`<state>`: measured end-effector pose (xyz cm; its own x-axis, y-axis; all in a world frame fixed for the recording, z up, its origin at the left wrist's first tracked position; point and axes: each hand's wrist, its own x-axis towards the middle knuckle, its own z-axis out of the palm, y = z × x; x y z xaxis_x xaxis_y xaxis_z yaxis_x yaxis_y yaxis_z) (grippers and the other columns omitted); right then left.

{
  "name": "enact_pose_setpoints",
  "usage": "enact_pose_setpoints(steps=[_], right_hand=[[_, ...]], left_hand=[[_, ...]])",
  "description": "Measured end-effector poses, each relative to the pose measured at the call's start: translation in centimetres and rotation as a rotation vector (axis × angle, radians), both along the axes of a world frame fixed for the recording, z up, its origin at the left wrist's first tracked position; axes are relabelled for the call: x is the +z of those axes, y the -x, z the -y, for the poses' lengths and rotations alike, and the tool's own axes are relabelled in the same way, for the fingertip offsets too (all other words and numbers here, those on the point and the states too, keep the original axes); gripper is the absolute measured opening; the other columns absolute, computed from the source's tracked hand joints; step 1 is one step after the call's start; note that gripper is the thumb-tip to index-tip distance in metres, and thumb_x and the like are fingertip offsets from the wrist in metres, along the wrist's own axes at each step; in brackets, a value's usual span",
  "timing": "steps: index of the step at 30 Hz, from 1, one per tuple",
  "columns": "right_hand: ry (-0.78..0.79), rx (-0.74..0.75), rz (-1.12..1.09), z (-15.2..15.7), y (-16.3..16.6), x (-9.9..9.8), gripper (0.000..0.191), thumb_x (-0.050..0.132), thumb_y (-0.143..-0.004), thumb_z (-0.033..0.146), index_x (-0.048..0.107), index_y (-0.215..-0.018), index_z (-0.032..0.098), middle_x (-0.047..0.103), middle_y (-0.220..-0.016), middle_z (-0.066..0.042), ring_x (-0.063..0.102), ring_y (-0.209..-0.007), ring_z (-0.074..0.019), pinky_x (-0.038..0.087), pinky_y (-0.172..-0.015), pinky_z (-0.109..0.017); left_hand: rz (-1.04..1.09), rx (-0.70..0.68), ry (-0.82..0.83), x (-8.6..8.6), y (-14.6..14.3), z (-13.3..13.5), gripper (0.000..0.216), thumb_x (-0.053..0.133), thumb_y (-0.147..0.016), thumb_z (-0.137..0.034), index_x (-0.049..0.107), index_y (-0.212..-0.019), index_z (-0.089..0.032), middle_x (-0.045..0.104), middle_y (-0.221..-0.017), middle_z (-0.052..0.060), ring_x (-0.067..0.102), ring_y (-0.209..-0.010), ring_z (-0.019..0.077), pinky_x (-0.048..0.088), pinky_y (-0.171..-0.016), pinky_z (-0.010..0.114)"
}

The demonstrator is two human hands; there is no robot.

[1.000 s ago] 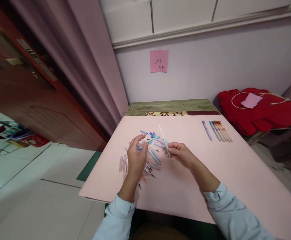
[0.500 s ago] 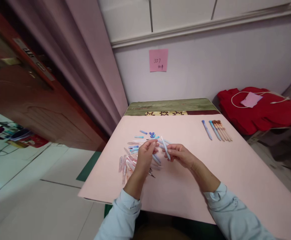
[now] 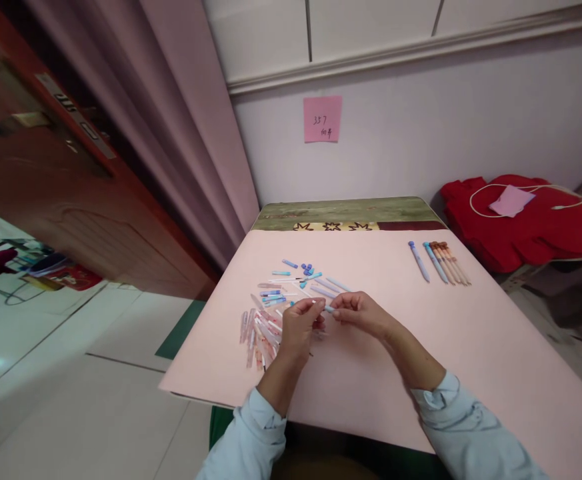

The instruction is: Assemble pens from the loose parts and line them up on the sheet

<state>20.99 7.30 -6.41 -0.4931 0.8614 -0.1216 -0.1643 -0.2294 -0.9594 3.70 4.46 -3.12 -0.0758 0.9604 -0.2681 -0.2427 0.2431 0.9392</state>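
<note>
With the clock centred on the held piece and 12 toward the wall, pinkish clear pen parts (image 3: 265, 333) lie heaped on the desk (image 3: 385, 380) at about 8 o'clock, past the left hand (image 3: 298, 327). That hand has thumb and fingers bunched together, right at the piece's left end; whether the fingertips grip it or only something small and whitish, I cannot tell. Between the two hands, above the desk, is a light-blue barrel (image 3: 329, 309), its long axis running roughly from 9 to 3 o'clock, left end slightly farther away. The right hand (image 3: 361, 313) is the surer neighbour, thumb and fingers pinched on the right end, at 3 o'clock from it. The hands are a small gap apart, with the barrel bridging it.

Only a short stretch of the barrel shows: pale, plain and slender, the rest covered by fingers. Spare barrels (image 3: 338, 285) lie near 12 o'clock, and well apart at 2 o'clock rests a row of pens (image 3: 443, 264), knobbed heads toward 11, tips toward 5.
</note>
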Motion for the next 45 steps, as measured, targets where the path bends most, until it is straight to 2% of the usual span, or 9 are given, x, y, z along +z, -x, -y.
enact_pose_setpoints(steps=[6, 10, 14, 18, 23, 28, 34, 40, 45], right_hand=[[-0.060, 0.008, 0.059, 0.1, 0.2, -0.3, 0.034, 0.082, -0.068, 0.044, 0.069, -0.081, 0.015, 0.059, -0.062, 0.003, 0.044, -0.054, -0.0083, 0.030, -0.052, -0.023], [-0.064, -0.173, 0.028, -0.1, 0.1, -0.3, 0.033, 0.079, -0.071, 0.046, 0.070, -0.082, 0.016, 0.061, -0.066, 0.001, 0.046, -0.055, -0.0095, 0.032, -0.052, -0.024], [-0.061, -0.336, 0.059, -0.7, -0.8, 0.0, 0.038, 0.079, -0.069, 0.048, 0.070, -0.088, 0.016, 0.063, -0.068, 0.000, 0.048, -0.054, -0.0105, 0.036, -0.052, -0.025], [-0.112, -0.480, 0.320, -1.1, -2.3, 0.0, 0.037, 0.076, -0.068, 0.049, 0.070, -0.086, 0.017, 0.062, -0.064, 0.000, 0.048, -0.052, -0.0112, 0.035, -0.049, -0.025], [-0.275, -0.634, 0.832, -0.8, -3.8, 0.9, 0.025, 0.065, -0.074, 0.046, 0.073, -0.078, 0.022, 0.066, -0.063, -0.001, 0.054, -0.056, -0.0152, 0.035, -0.052, -0.026], [-0.381, -0.637, 1.165, -0.7, -4.1, 1.9, 0.022, 0.057, -0.080, 0.040, 0.075, -0.081, 0.028, 0.070, -0.075, -0.001, 0.059, -0.069, -0.0196, 0.036, -0.060, -0.029], [-0.474, -0.633, 1.392, -1.2, -4.2, 0.2, 0.026, 0.053, -0.087, 0.037, 0.076, -0.091, 0.027, 0.071, -0.094, -0.005, 0.061, -0.081, -0.0214, 0.035, -0.061, -0.030], [-0.516, -0.602, 1.447, -1.3, -4.2, -0.6, 0.026, 0.054, -0.087, 0.037, 0.076, -0.097, 0.025, 0.070, -0.098, -0.007, 0.062, -0.085, -0.0224, 0.036, -0.063, -0.030], [-0.560, -0.708, 1.381, -1.1, -4.0, -0.2, 0.028, 0.053, -0.088, 0.038, 0.075, -0.098, 0.023, 0.070, -0.099, -0.007, 0.061, -0.087, -0.0219, 0.036, -0.065, -0.030]], left_hand=[[-0.099, -0.025, -0.095, 0.2, -0.3, 0.2, 0.037, 0.082, -0.062, -0.045, 0.074, -0.083, -0.015, 0.061, -0.059, -0.001, 0.052, -0.049, 0.0096, 0.042, -0.050, 0.023], [-0.104, 0.044, -0.130, 1.3, 0.8, -0.4, 0.041, 0.075, -0.070, -0.049, 0.073, -0.091, -0.014, 0.069, -0.077, 0.004, 0.054, -0.056, 0.0093, 0.046, -0.056, 0.024], [-0.125, 0.178, -0.176, 2.2, 3.8, -1.2, 0.041, 0.073, -0.072, -0.049, 0.072, -0.092, -0.013, 0.069, -0.081, 0.006, 0.055, -0.060, 0.0092, 0.046, -0.060, 0.024], [-0.134, 0.279, -0.198, 2.2, 6.5, -1.7, 0.039, 0.074, -0.071, -0.046, 0.072, -0.092, -0.013, 0.069, -0.079, 0.005, 0.053, -0.058, 0.0080, 0.045, -0.059, 0.023], [-0.132, 0.327, -0.198, 1.9, 8.2, -1.9, 0.038, 0.075, -0.070, -0.044, 0.072, -0.093, -0.013, 0.069, -0.078, 0.005, 0.054, -0.057, 0.0085, 0.045, -0.059, 0.023], [-0.126, 0.419, -0.212, 2.5, 9.3, -1.8, 0.036, 0.076, -0.069, -0.040, 0.072, -0.091, -0.012, 0.069, -0.076, 0.004, 0.054, -0.057, 0.0087, 0.045, -0.060, 0.024], [-0.105, 0.430, -0.205, 2.7, 9.7, -1.5, 0.035, 0.076, -0.068, -0.040, 0.071, -0.089, -0.012, 0.068, -0.073, 0.004, 0.053, -0.056, 0.0086, 0.044, -0.058, 0.024], [-0.105, 0.404, -0.204, 2.2, 10.0, -1.5, 0.037, 0.077, -0.068, -0.040, 0.071, -0.091, -0.011, 0.068, -0.075, 0.004, 0.053, -0.056, 0.0082, 0.044, -0.058, 0.023], [-0.120, 0.410, -0.208, 2.0, 10.7, -1.5, 0.037, 0.075, -0.069, -0.041, 0.071, -0.092, -0.012, 0.069, -0.075, 0.004, 0.054, -0.057, 0.0080, 0.044, -0.059, 0.023]])
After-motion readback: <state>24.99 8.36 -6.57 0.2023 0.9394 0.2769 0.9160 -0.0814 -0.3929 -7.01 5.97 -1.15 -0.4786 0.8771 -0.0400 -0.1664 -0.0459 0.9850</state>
